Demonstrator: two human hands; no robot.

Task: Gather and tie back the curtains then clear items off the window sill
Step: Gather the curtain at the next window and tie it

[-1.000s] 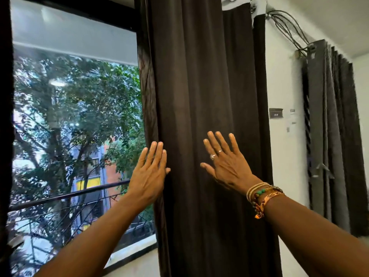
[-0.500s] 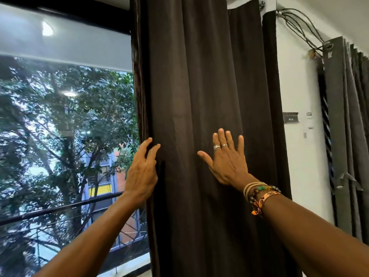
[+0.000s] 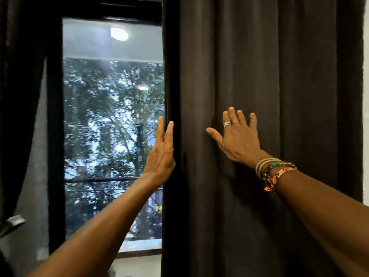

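Currently, the dark brown curtain (image 3: 249, 76) hangs full-length to the right of the window (image 3: 111, 116), and its left edge borders the glass.

Handling (judged): thick, matte cloth. It is soft and limp, probably with some weight in the drape, and neither fragile nor slippery. It should collapse along its vertical pleats rather than keep a shape. The best hold is probably round the whole bundle at about the height of the hands, after sweeping the free edge rightward.

Left hand (image 3: 161, 154): upright and seen edge-on, fingers straight, laid against the curtain's left edge. It grasps nothing.

Right hand (image 3: 237, 138): flat on the curtain face, fingers spread, thumb out to the left, pressing into a shallow fold. It also holds nothing.

Both forearms reach up and forward. Bracelets (image 3: 275, 170) sit on the right wrist.
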